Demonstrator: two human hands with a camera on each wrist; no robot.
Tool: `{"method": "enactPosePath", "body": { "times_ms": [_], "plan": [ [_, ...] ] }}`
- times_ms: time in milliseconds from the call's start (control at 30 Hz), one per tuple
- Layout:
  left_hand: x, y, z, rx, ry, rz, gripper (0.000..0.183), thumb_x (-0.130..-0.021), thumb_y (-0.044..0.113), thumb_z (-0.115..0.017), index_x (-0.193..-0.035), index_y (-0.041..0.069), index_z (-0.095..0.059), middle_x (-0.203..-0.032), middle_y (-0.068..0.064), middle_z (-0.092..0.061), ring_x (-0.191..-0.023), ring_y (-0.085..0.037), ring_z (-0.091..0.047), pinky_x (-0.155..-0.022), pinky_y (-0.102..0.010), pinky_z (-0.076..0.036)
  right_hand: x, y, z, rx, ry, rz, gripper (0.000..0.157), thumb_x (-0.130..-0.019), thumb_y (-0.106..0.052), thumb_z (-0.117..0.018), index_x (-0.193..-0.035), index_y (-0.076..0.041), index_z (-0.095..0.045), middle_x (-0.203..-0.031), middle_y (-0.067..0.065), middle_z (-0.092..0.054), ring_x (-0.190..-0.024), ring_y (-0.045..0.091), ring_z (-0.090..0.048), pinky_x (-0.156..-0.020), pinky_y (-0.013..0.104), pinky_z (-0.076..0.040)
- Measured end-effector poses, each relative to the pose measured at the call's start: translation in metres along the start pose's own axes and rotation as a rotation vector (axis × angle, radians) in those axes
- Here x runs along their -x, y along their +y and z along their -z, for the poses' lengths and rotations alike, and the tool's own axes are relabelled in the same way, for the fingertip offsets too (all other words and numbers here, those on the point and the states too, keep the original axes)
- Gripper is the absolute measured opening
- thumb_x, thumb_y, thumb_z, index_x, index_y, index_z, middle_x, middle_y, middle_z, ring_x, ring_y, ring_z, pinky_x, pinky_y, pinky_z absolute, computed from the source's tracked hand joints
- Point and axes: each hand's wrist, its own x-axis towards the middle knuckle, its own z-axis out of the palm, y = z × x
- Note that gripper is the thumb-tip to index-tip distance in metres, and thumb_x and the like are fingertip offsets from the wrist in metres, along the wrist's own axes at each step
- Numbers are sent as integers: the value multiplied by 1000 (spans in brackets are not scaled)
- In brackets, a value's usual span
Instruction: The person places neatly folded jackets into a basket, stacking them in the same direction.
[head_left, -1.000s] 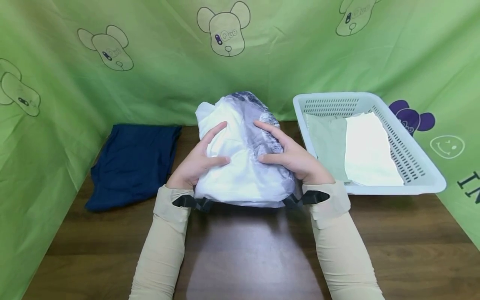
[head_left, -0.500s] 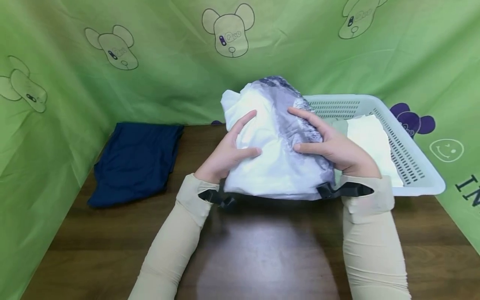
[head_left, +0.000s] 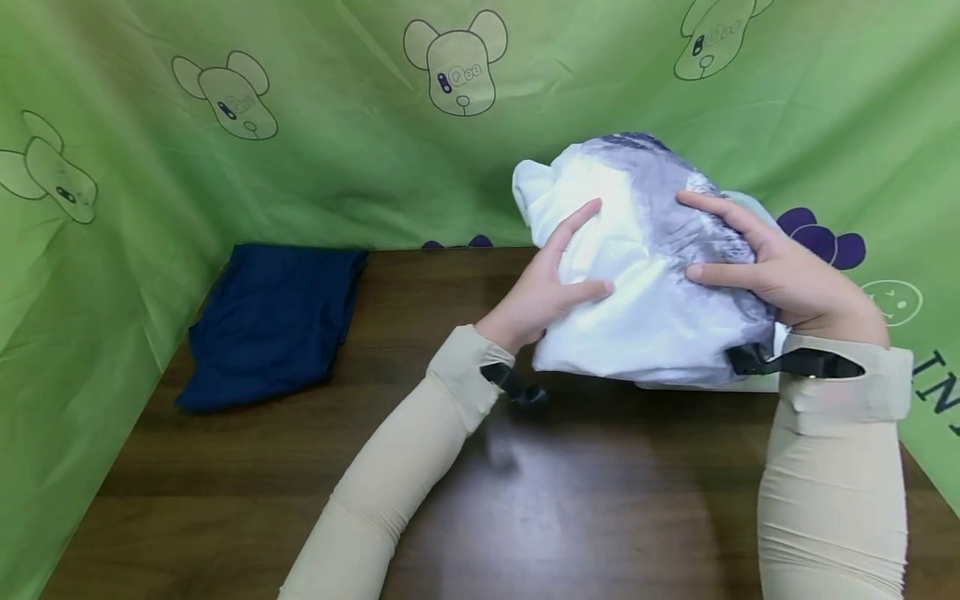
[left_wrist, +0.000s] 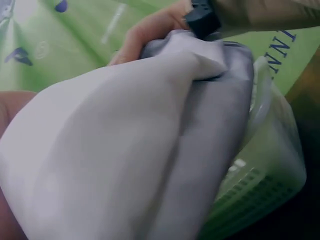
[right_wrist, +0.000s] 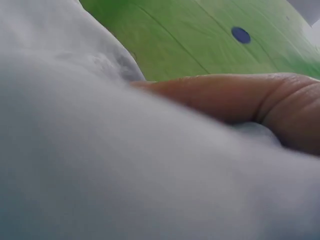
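A folded white garment [head_left: 607,333] with a grey printed area is held up in the head view, right of centre. My left hand [head_left: 543,287] grips its left side, thumb and index finger on top. On the right side my right hand [head_left: 798,271] holds it the same way; the other fingers of both hands are hidden beneath. Behind and below the garment is a pale plastic basket [left_wrist: 275,150], mostly covered in the head view. Folded layers of the garment fill much of the left wrist view, while the right wrist view is mostly blurred cloth.
A folded navy cloth [head_left: 270,325] lies at the left of the brown wooden table [head_left: 420,283]. A green printed curtain [head_left: 360,125] hangs along the back and both sides.
Both hands have carried the white garment to the right and slightly up, from the table's middle to over the basket. The navy cloth has stayed put.
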Motion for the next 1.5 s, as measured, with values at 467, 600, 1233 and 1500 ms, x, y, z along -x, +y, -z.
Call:
{"method": "enactPosePath", "body": {
  "times_ms": [467, 600, 1233, 1500],
  "plan": [
    [-38, -25, -58, 62, -6, 7, 87, -88, -8, -71, -159, 24, -33, -160, 18, -29, -139, 8, -26, -111, -16, -28, 19, 34, 66, 158, 60, -25, 79, -101, 5, -54, -162, -35, -24, -164, -11, -11, -132, 1, -28, -91, 8, -33],
    [-46, -35, -70, 64, 8, 38, 86, -89, -7, -71, -159, 26, -33, -159, 21, -30, -143, 8, -20, -112, -16, -25, 22, 45, 78, 127, 76, -40, 79, -100, 6, -54, -162, -34, -26, -164, -8, -14, -126, -3, -38, -88, 8, -41],
    [-63, -59, -87, 27, 127, 252, 77, -93, -5, -67, -156, 26, -35, -161, 6, -28, -148, -6, -23, -112, -21, -29, 17, 79, 100, 165, 111, -173, 77, -101, -3, -58, -161, -40, -27, -164, -15, -12, -120, -7, -38, -85, 8, -40],
    [-61, -54, -88, -239, 112, 324, 73, -94, 0, -65, -158, 17, -33, -159, 0, -37, -141, -6, -37, -110, -20, -32, 6, 89, 106, 253, 89, -190, 74, -102, -13, -62, -160, -42, -27, -162, -22, -11, -145, 0, -7, -99, 7, -19]
  ]
}}
